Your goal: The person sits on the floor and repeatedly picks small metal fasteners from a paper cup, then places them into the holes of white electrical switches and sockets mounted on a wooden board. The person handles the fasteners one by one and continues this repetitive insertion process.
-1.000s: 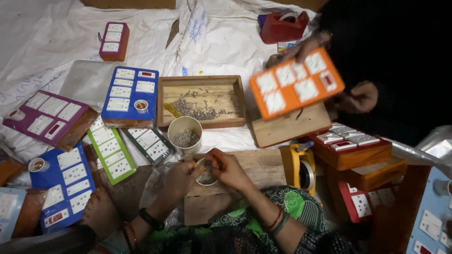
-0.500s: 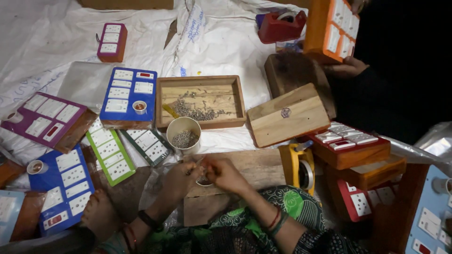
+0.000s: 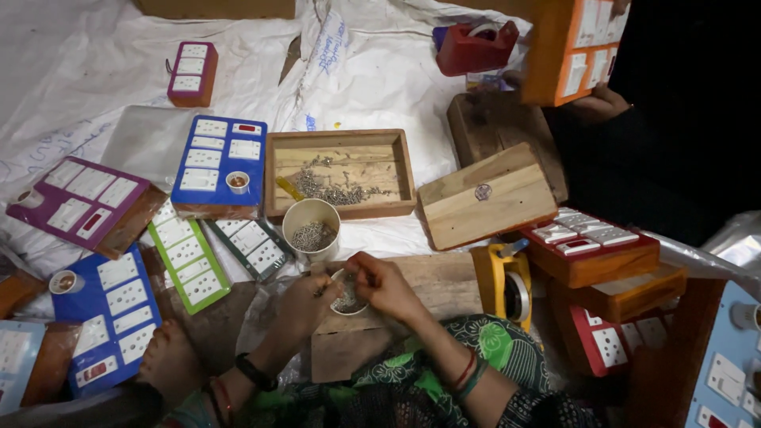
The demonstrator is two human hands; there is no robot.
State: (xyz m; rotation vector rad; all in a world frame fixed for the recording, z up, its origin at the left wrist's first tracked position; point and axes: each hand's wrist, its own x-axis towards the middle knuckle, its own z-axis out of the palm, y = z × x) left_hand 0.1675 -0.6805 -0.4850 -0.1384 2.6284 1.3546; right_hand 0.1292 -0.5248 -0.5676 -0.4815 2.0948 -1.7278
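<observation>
both hands meet low in the middle over a small white bowl (image 3: 347, 299) of tiny metal bits that rests on a wooden board (image 3: 428, 287). the left hand (image 3: 305, 305) comes up from a bent wrist, its fingers curled on the bowl's near rim, though how tightly i cannot tell. the right hand (image 3: 383, 284) reaches in from the right, forearm slanted, fingertips pinched narrow just over the bowl. just above stands a white cup of screws (image 3: 311, 231), in front of a wooden tray (image 3: 339, 173). a co-worker's hand (image 3: 596, 101) grips an orange switch board (image 3: 572, 47) at the top right
</observation>
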